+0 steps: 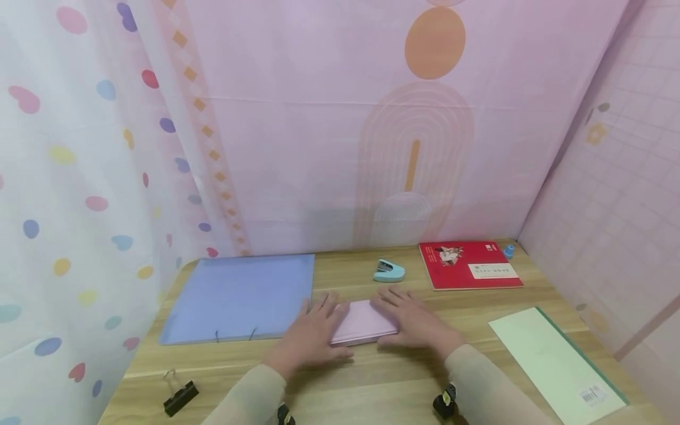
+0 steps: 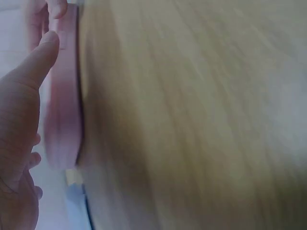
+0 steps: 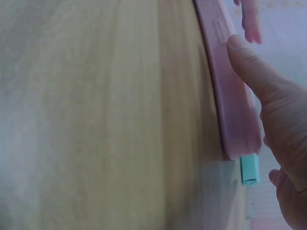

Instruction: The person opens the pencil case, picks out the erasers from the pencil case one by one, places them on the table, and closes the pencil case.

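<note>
A flat pink case (image 1: 365, 322) with a lid seam and a small clasp mark on its front side lies on the wooden table between both hands. My left hand (image 1: 314, 333) is at its left end, fingers spread and fairly straight. At the right end lies my right hand (image 1: 413, 321), its fingers likewise extended over the corner. In the left wrist view the thumb (image 2: 45, 52) is by the case's front side (image 2: 66, 100). The right wrist view shows the other thumb (image 3: 247, 60) near the same side (image 3: 230, 91). Firm contact is hard to tell.
A blue folder (image 1: 244, 298) lies to the left, with a black binder clip (image 1: 181, 399) in front of it. Behind the case stands a light-blue stapler (image 1: 389, 271). Rightward are a red booklet (image 1: 451, 277), a small blue object (image 1: 509, 251) and a pale green pad (image 1: 552, 360).
</note>
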